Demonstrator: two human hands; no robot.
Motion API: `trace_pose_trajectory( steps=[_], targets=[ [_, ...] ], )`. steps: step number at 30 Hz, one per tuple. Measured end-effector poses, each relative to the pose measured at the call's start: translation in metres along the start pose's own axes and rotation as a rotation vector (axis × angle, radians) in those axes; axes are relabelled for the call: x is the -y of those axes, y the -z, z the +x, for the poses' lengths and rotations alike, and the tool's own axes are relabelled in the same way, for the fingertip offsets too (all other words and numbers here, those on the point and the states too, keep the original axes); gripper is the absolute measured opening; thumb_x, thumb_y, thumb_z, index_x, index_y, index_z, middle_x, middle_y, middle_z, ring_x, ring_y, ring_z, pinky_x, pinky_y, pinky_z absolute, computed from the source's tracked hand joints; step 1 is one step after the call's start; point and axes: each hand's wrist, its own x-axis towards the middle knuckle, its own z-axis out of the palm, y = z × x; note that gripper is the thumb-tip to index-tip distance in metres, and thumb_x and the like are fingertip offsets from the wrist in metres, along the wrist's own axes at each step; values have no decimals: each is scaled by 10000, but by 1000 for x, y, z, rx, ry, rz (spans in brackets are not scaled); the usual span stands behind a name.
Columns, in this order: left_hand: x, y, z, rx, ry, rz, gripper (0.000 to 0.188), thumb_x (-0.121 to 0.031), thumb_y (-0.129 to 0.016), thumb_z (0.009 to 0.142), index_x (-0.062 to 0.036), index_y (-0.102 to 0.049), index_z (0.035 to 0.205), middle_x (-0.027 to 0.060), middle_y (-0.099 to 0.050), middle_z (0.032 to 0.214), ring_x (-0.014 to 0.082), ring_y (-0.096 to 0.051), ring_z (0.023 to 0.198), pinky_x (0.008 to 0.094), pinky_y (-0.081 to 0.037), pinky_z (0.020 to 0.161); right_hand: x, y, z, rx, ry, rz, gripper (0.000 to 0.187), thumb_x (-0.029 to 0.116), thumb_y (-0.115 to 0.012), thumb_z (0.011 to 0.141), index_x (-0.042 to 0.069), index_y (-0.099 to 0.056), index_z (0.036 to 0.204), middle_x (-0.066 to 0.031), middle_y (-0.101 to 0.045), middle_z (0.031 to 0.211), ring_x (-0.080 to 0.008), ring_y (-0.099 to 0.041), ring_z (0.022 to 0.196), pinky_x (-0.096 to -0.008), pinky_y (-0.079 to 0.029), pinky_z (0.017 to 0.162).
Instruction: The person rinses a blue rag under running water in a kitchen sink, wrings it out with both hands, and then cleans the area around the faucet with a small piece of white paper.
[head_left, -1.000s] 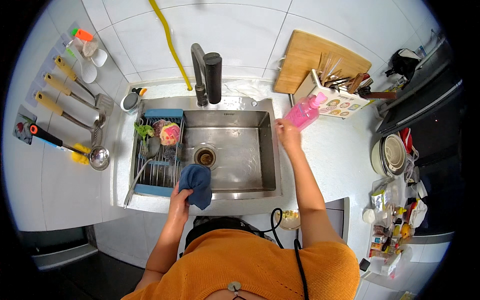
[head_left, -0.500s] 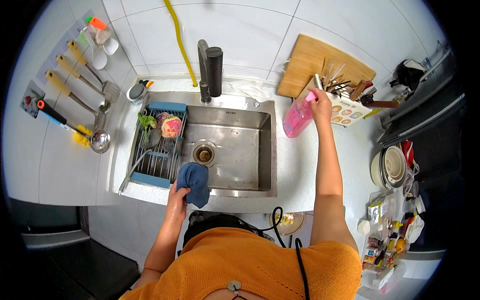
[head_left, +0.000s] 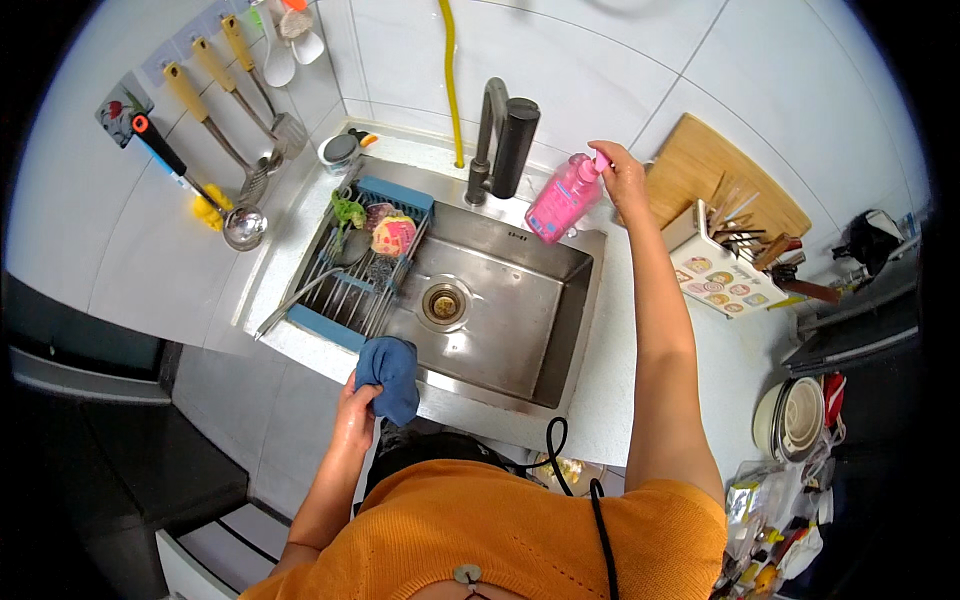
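Note:
My left hand (head_left: 354,408) is closed round a bunched blue cloth (head_left: 392,382) at the sink's front edge. Out at the end of my stretched right arm, my right hand (head_left: 625,185) grips a pink pump bottle (head_left: 560,207) by its pump head. The bottle tilts over the back rim of the steel sink (head_left: 490,350), just right of the dark faucet (head_left: 515,150). Whether its base touches the rim I cannot tell. In the sink's left part sits a blue-ended dish rack (head_left: 325,327) holding a pink and yellow sponge (head_left: 393,236), green leaves (head_left: 348,210) and a long-handled spoon (head_left: 300,291).
Behind my right forearm stand a white utensil holder (head_left: 712,270) with chopsticks and knives and a wooden cutting board (head_left: 690,160). Ladles and turners (head_left: 245,226) hang on the left wall. Stacked bowls (head_left: 790,420) are at the right. A black cable (head_left: 557,445) hangs before me.
My right hand has carried the pink bottle leftward from the right counter to the sink's back rim by the faucet. The view has turned somewhat. My left hand keeps its hold on the cloth.

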Motion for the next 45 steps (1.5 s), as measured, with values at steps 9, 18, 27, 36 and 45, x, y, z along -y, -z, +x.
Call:
trace_pose_trajectory(
  steps=[9,18,27,36,45],
  targets=[
    [-4,1,-1,-57,-33,-37,456,6,-471,708,-14,-452,1163,91,-547,1033,182,-535,923,290,-418,827,-5,-28,42,30,140,-113,280,-46,-503,707,81,-573,947,-88,-580,981,-282,-553,907,-348,-454,769],
    [-12,-11,1,-37,-16,8,453,12,-475,705,-10,-453,1157,92,-552,1028,188,-540,922,293,-423,825,-20,-26,17,-68,147,-262,369,6,-515,735,141,-525,1079,-83,-531,1127,-278,-534,971,-362,-457,793],
    [-13,-19,-8,12,0,11,465,13,-474,704,-15,-450,1167,98,-549,1042,191,-537,933,297,-411,848,14,-7,4,1,112,-339,512,56,-552,741,179,-424,1222,-109,-424,1262,-290,-466,1088,-363,-433,862],
    [-25,-12,-14,187,-14,-4,435,-16,-489,714,-13,-459,1149,80,-559,1003,170,-534,912,286,-421,818,-69,-44,-154,520,-424,-83,683,321,-573,772,50,-272,1322,-165,-264,1367,-305,-297,1235,-392,-311,964],
    [-50,60,-18,193,-32,-98,410,-10,-483,727,-19,-467,1136,74,-555,1004,162,-531,921,277,-429,815,169,-74,-215,1075,-564,-479,517,341,-632,743,124,-502,1194,-131,-449,1256,-302,-350,1211,-414,-313,965]
  ],
)
